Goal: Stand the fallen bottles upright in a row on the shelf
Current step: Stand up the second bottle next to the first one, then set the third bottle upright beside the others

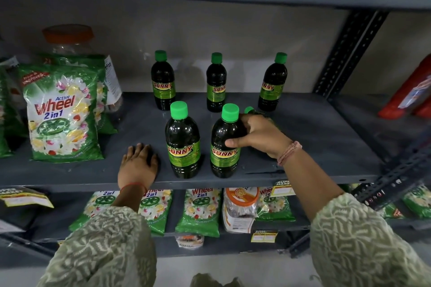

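I see the right hand [261, 135] curled around the front right bottle [225, 144], thumb on its label and fingers [245, 121] behind its shoulder, with another bottle [250, 110] mostly hidden behind the hand. The left hand [140, 165] lies flat, fingers together, on the grey shelf [314, 137] just beside the front left bottle [183, 144]. Three bottles [215, 81] stand upright near the wall, detergent bags [63, 114] to their left.

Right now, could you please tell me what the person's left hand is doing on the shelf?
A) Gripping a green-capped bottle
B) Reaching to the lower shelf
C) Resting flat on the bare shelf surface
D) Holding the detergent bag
C: the left hand lies palm down on the shelf, apart from the nearest bottle, while the right hand touches a neighbouring bottle.
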The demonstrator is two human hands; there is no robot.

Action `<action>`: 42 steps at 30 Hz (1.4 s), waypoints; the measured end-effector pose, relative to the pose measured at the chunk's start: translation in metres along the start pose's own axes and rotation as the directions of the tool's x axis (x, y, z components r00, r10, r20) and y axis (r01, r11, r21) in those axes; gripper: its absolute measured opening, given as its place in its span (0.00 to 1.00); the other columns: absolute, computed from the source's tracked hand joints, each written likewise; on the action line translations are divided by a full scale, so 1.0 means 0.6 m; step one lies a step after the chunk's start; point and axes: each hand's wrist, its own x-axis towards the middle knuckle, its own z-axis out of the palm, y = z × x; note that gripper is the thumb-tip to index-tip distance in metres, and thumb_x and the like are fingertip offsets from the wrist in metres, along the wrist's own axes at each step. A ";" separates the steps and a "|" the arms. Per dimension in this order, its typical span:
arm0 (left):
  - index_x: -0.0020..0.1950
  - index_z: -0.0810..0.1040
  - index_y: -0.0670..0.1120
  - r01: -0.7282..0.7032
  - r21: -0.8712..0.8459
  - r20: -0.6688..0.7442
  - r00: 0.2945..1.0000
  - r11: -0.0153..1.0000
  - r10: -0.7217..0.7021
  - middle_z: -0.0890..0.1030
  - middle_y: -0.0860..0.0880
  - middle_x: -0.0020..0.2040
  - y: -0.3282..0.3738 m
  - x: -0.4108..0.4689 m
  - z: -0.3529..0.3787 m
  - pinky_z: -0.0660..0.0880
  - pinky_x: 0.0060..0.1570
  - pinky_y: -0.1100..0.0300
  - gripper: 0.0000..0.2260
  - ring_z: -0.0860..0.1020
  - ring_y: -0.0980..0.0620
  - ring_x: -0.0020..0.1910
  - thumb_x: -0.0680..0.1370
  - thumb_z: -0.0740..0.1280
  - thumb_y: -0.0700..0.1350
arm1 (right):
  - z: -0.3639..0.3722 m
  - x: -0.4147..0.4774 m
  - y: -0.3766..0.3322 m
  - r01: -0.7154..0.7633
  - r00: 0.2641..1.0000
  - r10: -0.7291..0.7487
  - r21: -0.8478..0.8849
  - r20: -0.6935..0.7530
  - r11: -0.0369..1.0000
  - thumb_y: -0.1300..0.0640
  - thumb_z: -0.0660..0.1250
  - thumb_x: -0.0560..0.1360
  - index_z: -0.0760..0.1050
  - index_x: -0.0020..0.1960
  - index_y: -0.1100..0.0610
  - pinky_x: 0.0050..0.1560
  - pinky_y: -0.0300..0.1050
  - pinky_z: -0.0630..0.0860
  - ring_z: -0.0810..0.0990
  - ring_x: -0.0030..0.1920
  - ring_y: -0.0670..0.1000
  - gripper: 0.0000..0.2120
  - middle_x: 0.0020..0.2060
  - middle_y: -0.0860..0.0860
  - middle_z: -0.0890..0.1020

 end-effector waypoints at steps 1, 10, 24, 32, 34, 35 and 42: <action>0.70 0.65 0.43 0.005 -0.002 0.003 1.000 1.000 -0.005 0.63 0.42 0.75 0.000 0.000 0.000 0.56 0.74 0.49 0.21 0.57 0.42 0.75 0.79 0.56 0.49 | -0.002 -0.003 0.004 -0.002 0.999 0.002 -0.002 0.047 1.000 0.63 0.75 0.64 0.69 0.65 0.58 0.68 0.50 0.68 0.74 0.63 0.51 0.31 0.63 0.55 0.76; 0.67 0.69 0.43 -0.014 0.008 -0.018 1.000 1.000 0.014 0.68 0.41 0.71 0.002 -0.001 -0.002 0.61 0.69 0.47 0.19 0.62 0.41 0.71 0.78 0.59 0.48 | -0.122 0.078 0.085 -0.509 0.850 0.385 -0.375 -0.359 0.774 0.40 0.72 0.63 0.70 0.64 0.56 0.63 0.50 0.71 0.75 0.60 0.59 0.35 0.61 0.58 0.77; 0.67 0.71 0.44 -0.006 0.001 -0.018 1.000 1.000 0.006 0.68 0.42 0.72 0.004 -0.004 -0.008 0.62 0.69 0.48 0.28 0.63 0.42 0.72 0.71 0.52 0.55 | -0.055 0.099 0.132 -0.153 0.510 0.048 -0.036 -0.859 0.988 0.46 0.79 0.55 0.67 0.56 0.62 0.53 0.54 0.75 0.76 0.54 0.61 0.38 0.53 0.60 0.78; 0.68 0.69 0.45 0.012 -0.007 -0.016 1.000 1.000 -0.012 0.66 0.43 0.73 0.002 -0.003 -0.003 0.59 0.72 0.48 0.20 0.60 0.43 0.74 0.77 0.60 0.49 | -0.037 0.089 0.135 -0.121 0.558 0.015 -0.063 -0.830 0.991 0.50 0.80 0.55 0.63 0.61 0.65 0.63 0.51 0.65 0.68 0.62 0.62 0.43 0.59 0.62 0.72; 0.68 0.69 0.45 -0.002 0.009 -0.007 1.000 1.000 0.002 0.66 0.42 0.73 0.001 -0.002 -0.003 0.60 0.72 0.47 0.20 0.61 0.43 0.73 0.77 0.60 0.48 | -0.045 0.092 0.106 -0.166 0.448 -0.042 -0.130 -0.893 0.978 0.43 0.79 0.54 0.64 0.61 0.65 0.66 0.54 0.60 0.66 0.64 0.63 0.46 0.60 0.63 0.70; 0.68 0.69 0.44 -0.006 0.014 -0.005 1.000 1.000 0.006 0.66 0.42 0.73 0.001 -0.001 -0.003 0.60 0.71 0.47 0.20 0.61 0.42 0.73 0.77 0.60 0.48 | -0.052 0.093 0.087 -0.156 0.409 -0.052 -0.126 -0.911 0.980 0.40 0.77 0.54 0.66 0.59 0.64 0.65 0.53 0.60 0.67 0.63 0.62 0.44 0.59 0.62 0.71; 0.68 0.68 0.44 -0.005 0.004 -0.009 1.000 1.000 0.005 0.66 0.42 0.73 0.006 -0.002 -0.005 0.60 0.72 0.47 0.20 0.60 0.42 0.73 0.78 0.59 0.48 | -0.124 0.098 0.026 -0.158 0.707 0.080 -0.047 -0.703 0.986 0.59 0.73 0.61 0.77 0.43 0.62 0.40 0.42 0.76 0.81 0.44 0.56 0.13 0.39 0.55 0.81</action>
